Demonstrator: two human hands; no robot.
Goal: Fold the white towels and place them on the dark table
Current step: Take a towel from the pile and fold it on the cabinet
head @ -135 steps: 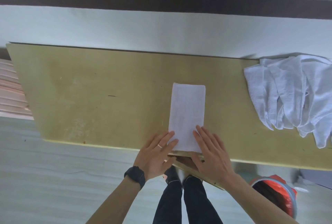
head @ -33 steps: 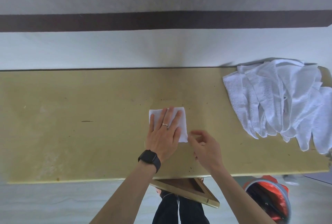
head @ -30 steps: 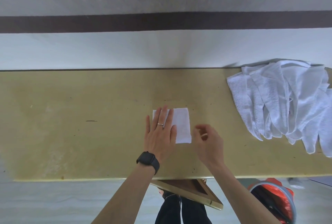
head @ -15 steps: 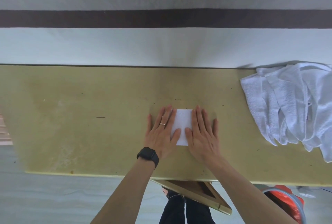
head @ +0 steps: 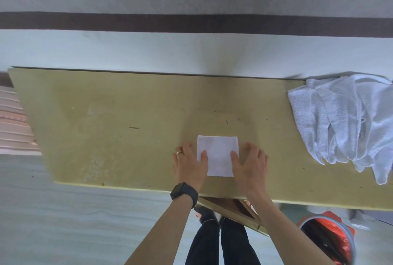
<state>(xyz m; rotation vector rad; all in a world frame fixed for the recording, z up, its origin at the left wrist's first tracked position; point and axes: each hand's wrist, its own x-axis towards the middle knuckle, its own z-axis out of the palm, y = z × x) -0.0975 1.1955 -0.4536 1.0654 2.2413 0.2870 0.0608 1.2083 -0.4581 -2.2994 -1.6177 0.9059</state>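
A small white towel [head: 218,154], folded into a neat square, lies on the yellow-olive table [head: 119,128] near its front edge. My left hand [head: 189,166] is at the towel's left side and my right hand [head: 251,166] at its right side. Each thumb rests on top of the towel, and the fingers curl against its side edges. A heap of unfolded white towels [head: 348,120] lies at the table's right end, well away from both hands. No dark table is in view.
A white wall with a dark stripe runs behind the table. Below the front edge sit a wooden frame [head: 231,207] and, at the lower right, a bin with a red liner [head: 327,241]. My legs stand on the pale floor.
Half a second ago both palms pressed flat on the folded towel. The hands have slid out to its sides, thumbs on top and fingers curled at the edges.
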